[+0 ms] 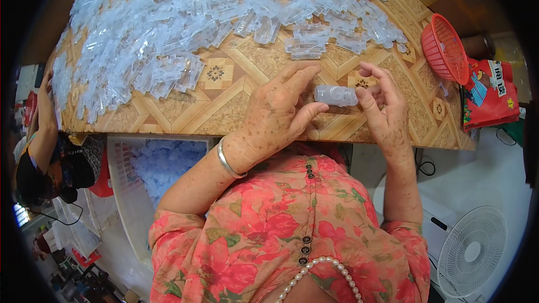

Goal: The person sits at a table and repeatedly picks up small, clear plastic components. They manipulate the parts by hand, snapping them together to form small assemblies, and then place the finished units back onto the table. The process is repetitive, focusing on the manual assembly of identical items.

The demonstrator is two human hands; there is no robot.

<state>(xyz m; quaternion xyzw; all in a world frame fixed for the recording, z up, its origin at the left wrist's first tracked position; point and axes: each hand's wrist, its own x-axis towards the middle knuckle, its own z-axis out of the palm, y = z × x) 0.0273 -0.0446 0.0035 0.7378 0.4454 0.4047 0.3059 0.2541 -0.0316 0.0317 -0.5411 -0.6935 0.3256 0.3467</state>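
Note:
A small clear plastic piece (336, 96), ribbed and roughly oblong, lies on the patterned table between my two hands. My left hand (281, 104) is at its left end, with the thumb and fingers apart and nothing held. My right hand (387, 106) is at its other end; the thumb tip meets or overlaps that end, while the index finger stands away from it. The inner fingers of the right hand are partly hidden. Beyond my hands, a short row of flat clear plastic pieces (306, 47) sits at the edge of a large spread of similar ones.
Loose clear plastic pieces (151, 28) cover the table's far and left parts. A red plastic basket (445, 50) and a red packet (489, 98) are at the right. Below the table edge stand a white crate (120, 174) of bluish pieces and a white fan (473, 251). Another person's arm (45, 118) is at the left.

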